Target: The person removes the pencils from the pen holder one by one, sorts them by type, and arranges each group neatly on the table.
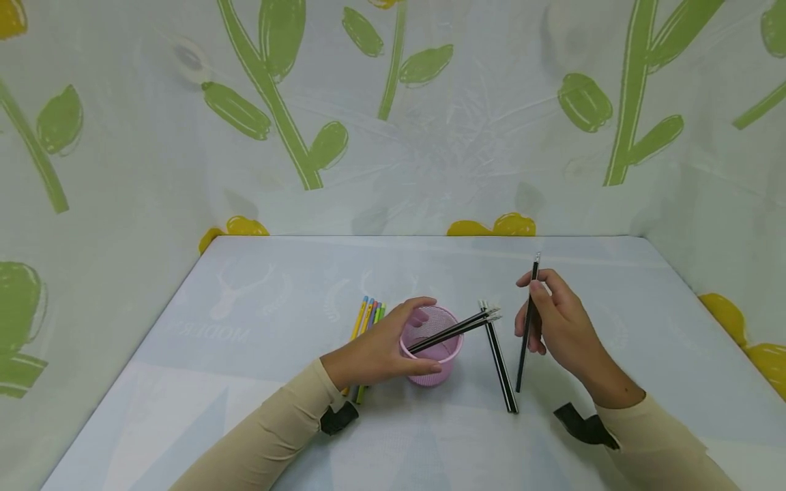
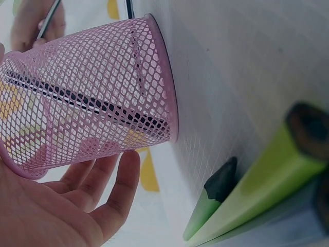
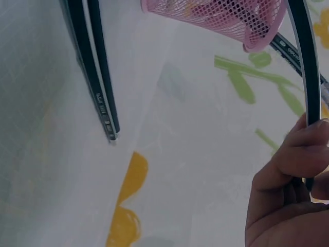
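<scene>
My left hand holds a pink mesh pen cup upright on the table, thumb on the near side and fingers round the far side. Black pencils with pale ends lean out of the cup to the right; their lower parts show through the mesh in the left wrist view. Right of the cup, my right hand pinches one black pencil between thumb and fingers, pale end up. Between that hand and the cup, more black pencils lie side by side on the table.
Several coloured pencils lie left of the cup, partly hidden behind my left hand and wrist. The pale table meets a wall covering printed with green leaves and yellow flowers at its back and sides.
</scene>
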`<state>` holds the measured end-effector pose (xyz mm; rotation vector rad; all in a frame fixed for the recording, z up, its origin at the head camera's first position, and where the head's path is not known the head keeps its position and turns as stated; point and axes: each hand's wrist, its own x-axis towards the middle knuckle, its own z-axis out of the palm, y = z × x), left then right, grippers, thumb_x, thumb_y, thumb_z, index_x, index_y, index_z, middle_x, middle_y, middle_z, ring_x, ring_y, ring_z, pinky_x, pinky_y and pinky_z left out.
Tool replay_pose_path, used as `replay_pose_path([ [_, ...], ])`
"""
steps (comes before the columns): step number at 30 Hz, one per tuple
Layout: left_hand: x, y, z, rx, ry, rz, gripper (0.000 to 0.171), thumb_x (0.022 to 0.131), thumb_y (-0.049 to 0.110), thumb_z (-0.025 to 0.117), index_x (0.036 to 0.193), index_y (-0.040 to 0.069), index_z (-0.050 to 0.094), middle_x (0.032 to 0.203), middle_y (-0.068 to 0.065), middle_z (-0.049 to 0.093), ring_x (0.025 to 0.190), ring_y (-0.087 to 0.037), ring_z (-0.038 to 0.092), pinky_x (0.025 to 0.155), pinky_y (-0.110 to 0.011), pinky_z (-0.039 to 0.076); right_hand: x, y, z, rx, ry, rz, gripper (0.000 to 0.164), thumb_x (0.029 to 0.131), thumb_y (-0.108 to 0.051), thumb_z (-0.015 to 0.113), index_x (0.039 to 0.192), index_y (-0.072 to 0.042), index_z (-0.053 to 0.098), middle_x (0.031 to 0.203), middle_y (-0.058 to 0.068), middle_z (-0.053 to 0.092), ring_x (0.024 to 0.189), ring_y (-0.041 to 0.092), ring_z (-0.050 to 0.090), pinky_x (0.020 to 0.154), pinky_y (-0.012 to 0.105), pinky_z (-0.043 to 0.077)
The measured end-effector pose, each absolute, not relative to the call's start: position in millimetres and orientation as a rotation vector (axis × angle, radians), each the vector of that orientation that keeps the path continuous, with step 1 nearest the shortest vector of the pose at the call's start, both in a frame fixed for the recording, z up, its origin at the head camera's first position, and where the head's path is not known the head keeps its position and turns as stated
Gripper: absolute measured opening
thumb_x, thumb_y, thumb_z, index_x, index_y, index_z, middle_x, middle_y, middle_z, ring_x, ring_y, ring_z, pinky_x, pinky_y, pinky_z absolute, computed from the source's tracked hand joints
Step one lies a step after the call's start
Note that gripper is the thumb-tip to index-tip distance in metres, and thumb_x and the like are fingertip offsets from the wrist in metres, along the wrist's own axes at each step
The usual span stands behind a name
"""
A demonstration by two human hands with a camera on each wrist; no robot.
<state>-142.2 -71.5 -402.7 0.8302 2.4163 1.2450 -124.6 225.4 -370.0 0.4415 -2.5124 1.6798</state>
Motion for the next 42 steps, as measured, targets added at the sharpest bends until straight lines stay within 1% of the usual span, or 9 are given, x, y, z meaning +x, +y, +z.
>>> replay_pose_path([
  [3,-142,-71,-403,0.832,2.419,1.250,0.092,0.079,0.045,0.084,0.151,0.035,0.028,0.139,0.001,0.050,0.132,-0.015,0.048,0.105,-0.039,0.046,-130,227,-376,0.397,-2.636,1.695,0.024,0.111,-0.024,0.031,0.126,-0.008,0.041,0.067,0.012,0.063,0.041,0.025,0.051,0.040,0.035,0.045],
  [7,-142,-71,-402,0.839,2.422,1.251,0.092,0.079,0.046,0.083,0.151,0.035,0.029,0.139,0.000,0.050,0.132,-0.016,0.049,0.105,-0.040,0.046,-137,228,-382,0.330,-2.772,1.712,0.028,0.108,-0.014,0.034,0.134,-0.006,0.039,0.070,0.016,0.063,0.044,0.023,0.052,0.043,0.034,0.047],
  [10,-142,-72,-402,0.838,2.420,1.247,0.093,0.079,0.046,0.083,0.153,0.032,0.028,0.140,0.000,0.049,0.132,-0.016,0.048,0.105,-0.040,0.046,-140,228,-386,0.290,-2.868,1.713,0.037,0.103,-0.008,0.035,0.140,-0.006,0.036,0.074,0.016,0.064,0.048,0.024,0.053,0.046,0.034,0.049],
  [14,-142,-72,-402,0.834,2.410,1.248,0.094,0.079,0.047,0.083,0.154,0.030,0.028,0.141,0.000,0.048,0.133,-0.017,0.047,0.105,-0.040,0.046,-144,229,-390,0.284,-2.980,1.686,0.050,0.098,-0.004,0.040,0.147,-0.009,0.031,0.081,0.016,0.065,0.053,0.023,0.055,0.050,0.035,0.051],
  [21,-142,-72,-402,0.828,2.400,1.253,0.092,0.079,0.047,0.083,0.152,0.036,0.027,0.142,0.000,0.048,0.134,-0.017,0.047,0.105,-0.040,0.047,-149,232,-397,0.272,-3.093,1.635,0.058,0.097,-0.004,0.044,0.152,-0.010,0.026,0.085,0.015,0.066,0.058,0.024,0.058,0.055,0.037,0.053],
  [27,-142,-72,-403,0.832,2.392,1.265,0.092,0.079,0.046,0.083,0.151,0.036,0.028,0.141,0.000,0.048,0.133,-0.017,0.047,0.105,-0.040,0.047,-151,235,-403,0.281,-3.158,1.607,0.067,0.097,-0.006,0.051,0.156,-0.009,0.020,0.089,0.013,0.067,0.059,0.024,0.061,0.058,0.038,0.055],
  [31,-143,-72,-403,0.829,2.393,1.265,0.091,0.079,0.046,0.083,0.151,0.037,0.028,0.141,0.000,0.048,0.133,-0.016,0.047,0.104,-0.039,0.047,-150,236,-406,0.270,-3.187,1.560,0.071,0.097,-0.010,0.057,0.157,-0.007,0.019,0.096,0.013,0.067,0.058,0.024,0.063,0.059,0.038,0.055],
  [36,-143,-72,-403,0.830,2.398,1.262,0.092,0.079,0.046,0.083,0.151,0.035,0.028,0.141,0.001,0.048,0.133,-0.017,0.048,0.104,-0.039,0.047,-148,236,-409,0.293,-3.199,1.521,0.074,0.096,-0.013,0.060,0.157,-0.002,0.020,0.100,0.015,0.066,0.054,0.024,0.064,0.056,0.039,0.056],
  [42,-143,-72,-403,0.833,2.413,1.258,0.092,0.079,0.045,0.083,0.152,0.033,0.029,0.140,0.001,0.049,0.133,-0.017,0.048,0.105,-0.039,0.046,-148,235,-410,0.322,-3.223,1.461,0.075,0.096,-0.010,0.062,0.157,-0.003,0.019,0.093,0.012,0.065,0.051,0.021,0.064,0.051,0.038,0.056],
])
